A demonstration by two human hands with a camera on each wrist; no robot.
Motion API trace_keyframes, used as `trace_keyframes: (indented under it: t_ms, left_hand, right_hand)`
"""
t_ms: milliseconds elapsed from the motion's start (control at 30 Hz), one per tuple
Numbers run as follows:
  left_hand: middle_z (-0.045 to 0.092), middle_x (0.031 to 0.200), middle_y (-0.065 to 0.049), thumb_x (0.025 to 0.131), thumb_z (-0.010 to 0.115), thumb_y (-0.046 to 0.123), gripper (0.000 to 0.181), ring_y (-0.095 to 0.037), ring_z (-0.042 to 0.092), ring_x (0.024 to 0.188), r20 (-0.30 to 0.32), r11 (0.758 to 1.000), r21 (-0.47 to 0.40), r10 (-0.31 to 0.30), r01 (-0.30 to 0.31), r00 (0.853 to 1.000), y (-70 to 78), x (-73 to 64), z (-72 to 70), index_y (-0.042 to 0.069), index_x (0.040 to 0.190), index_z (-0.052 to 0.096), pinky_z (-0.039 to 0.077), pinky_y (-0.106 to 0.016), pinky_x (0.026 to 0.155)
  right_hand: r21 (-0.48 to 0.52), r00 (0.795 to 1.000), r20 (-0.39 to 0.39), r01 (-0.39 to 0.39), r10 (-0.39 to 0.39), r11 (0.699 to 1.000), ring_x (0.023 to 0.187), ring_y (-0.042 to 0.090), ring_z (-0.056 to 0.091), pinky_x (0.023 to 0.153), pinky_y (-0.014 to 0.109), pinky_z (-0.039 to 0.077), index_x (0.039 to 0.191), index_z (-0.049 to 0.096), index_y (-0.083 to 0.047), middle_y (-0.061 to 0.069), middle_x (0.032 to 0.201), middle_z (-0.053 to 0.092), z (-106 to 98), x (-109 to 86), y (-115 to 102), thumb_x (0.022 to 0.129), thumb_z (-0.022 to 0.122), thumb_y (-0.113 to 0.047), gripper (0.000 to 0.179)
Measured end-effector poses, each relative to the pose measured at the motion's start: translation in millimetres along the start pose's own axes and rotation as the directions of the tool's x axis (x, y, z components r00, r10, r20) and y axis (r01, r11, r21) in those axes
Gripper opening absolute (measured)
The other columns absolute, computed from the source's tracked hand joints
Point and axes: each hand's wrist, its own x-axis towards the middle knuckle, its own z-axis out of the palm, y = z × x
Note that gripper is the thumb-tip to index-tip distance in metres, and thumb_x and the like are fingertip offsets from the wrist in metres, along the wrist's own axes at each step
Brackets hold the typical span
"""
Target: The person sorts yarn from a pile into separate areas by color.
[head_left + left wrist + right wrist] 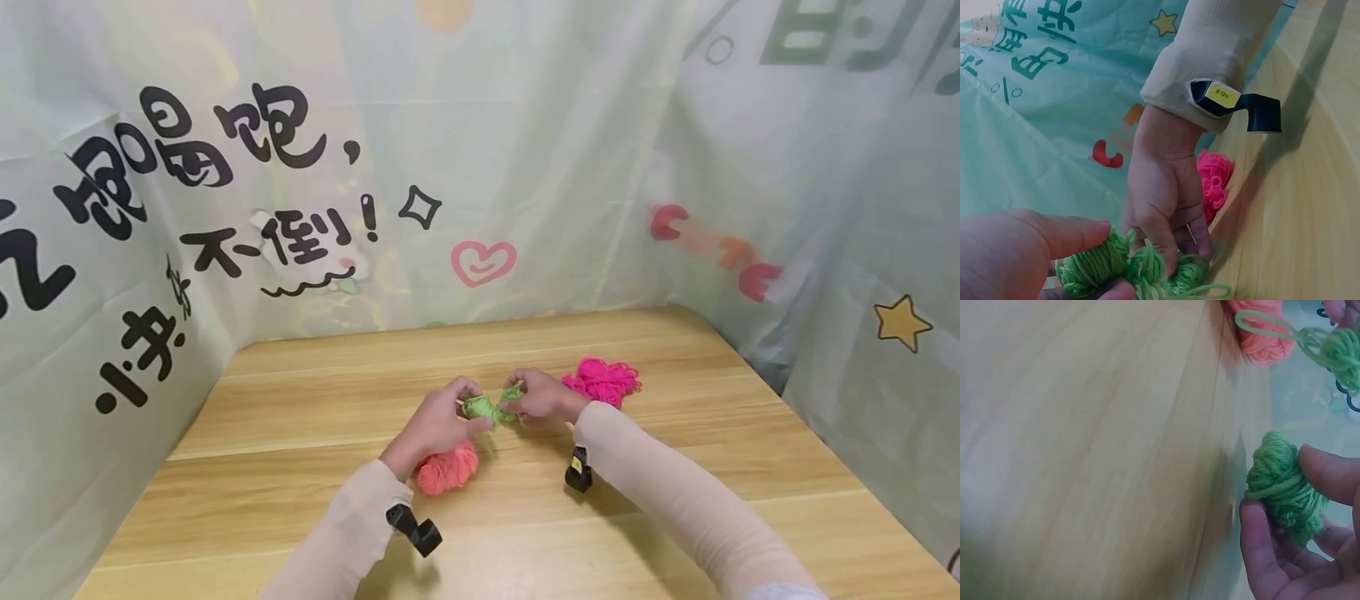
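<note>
Green yarn (pixel 480 408) in small wound bundles is stretched between both hands, raised over the wooden table. My left hand (pixel 444 421) pinches one bundle (pixel 1094 265) between thumb and fingers. With thumb and fingertips, my right hand (pixel 542 395) grips another green bundle (pixel 1282 484), just to the right of the first. A loose loop of green yarn (pixel 1266 319) sticks out near the left hand's bundle. Whether the bundles are one piece cannot be told. Below my left wrist lies a coral yarn ball (pixel 447 469). Behind my right hand sits a pink yarn bundle (pixel 603 382).
The wooden table (pixel 315 492) carries all the yarn. Printed cloth (pixel 555 183) hangs behind it and at both sides. Each sleeve cuff bears a black wrist camera, the left one (pixel 414 530) and the right one (pixel 578 471).
</note>
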Motion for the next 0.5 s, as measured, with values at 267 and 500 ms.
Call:
trace_keyframes:
  t_ms: [267, 500]
  left_hand:
    - [0.061, 0.097, -0.002, 0.085, 0.076, 0.019, 0.034, -0.018, 0.057, 0.082, -0.005, 0.999, 0.002, -0.033, 0.033, 0.999, -3.2, 5.9, -5.0, 0.009, 0.112, 0.058, 0.051, -0.03, 0.063]
    - [0.061, 0.096, -0.002, 0.084, 0.076, 0.016, 0.033, -0.018, 0.058, 0.081, -0.015, 0.998, 0.014, -0.055, 0.055, 0.998, -4.3, 11.7, -8.0, 0.01, 0.112, 0.059, 0.051, -0.031, 0.063]
  right_hand:
    - [0.025, 1.0, -0.012, -0.009, 0.01, 1.0, 0.072, 0.02, 0.059, 0.063, 0.032, 0.054, 0.113, 0.059, -0.004, 0.012, 0.09, 0.058, 1, 3.5, 0, 0.085, 0.075, -0.009, 0.033]
    - [0.047, 1.0, -0.012, -0.01, 0.011, 0.999, 0.072, 0.02, 0.06, 0.064, 0.032, 0.055, 0.114, 0.06, -0.003, 0.012, 0.09, 0.059, 2, 4.1, -2, 0.085, 0.074, -0.008, 0.033]
